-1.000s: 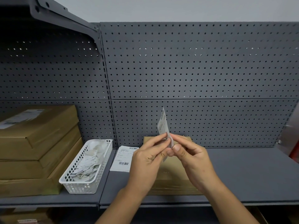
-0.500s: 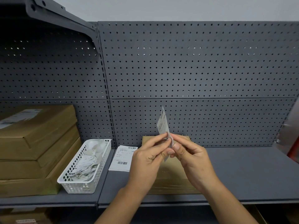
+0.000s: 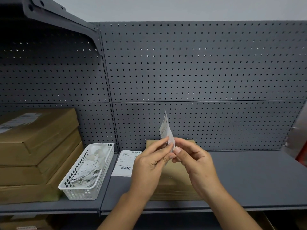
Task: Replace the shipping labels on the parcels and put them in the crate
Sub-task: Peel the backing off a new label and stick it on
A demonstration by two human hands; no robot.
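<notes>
Little has changed in the last second: our left hand (image 3: 149,165) and right hand (image 3: 197,165) still pinch the lower corner of the shipping label (image 3: 166,130), which stands on edge above the parcel (image 3: 172,177). We judge its backing is still being picked apart, so nothing is stuck down yet. Each grip is nearly closed, thumb and fingertips grasping the paper alone. The parcel lies flat beneath both hands.

Single head-worn wide-angle view, facing forward and slightly down, close to a grey shelf (image 3: 249,180), pegboard (image 3: 199,63) straight ahead, forearms entering from below
</notes>
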